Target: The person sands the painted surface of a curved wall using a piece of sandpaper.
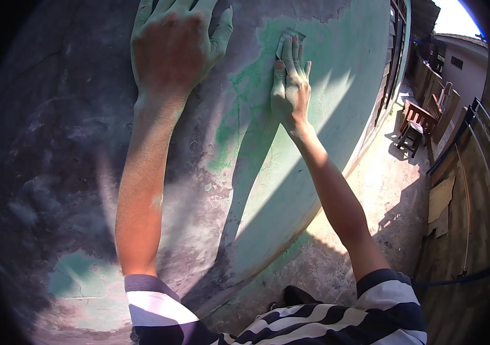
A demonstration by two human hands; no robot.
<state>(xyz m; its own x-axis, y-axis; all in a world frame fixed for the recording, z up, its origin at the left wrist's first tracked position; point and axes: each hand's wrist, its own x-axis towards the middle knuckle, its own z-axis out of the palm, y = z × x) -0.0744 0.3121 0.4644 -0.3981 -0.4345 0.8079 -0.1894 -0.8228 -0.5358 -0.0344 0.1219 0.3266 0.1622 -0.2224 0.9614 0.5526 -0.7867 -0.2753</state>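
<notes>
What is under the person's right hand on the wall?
A thin greyish sheet sticks out past the fingertips of the right hand, against the green-painted wall. The rest of the sheet, and the wall surface directly behind it, are covered.

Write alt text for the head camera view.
A person's right hand presses a small flat sheet against a patchy green-and-grey wall; the left hand, partly out of frame, spreads over the grey part. Beyond them, a wooden chair stands in a sunlit passage.
</notes>
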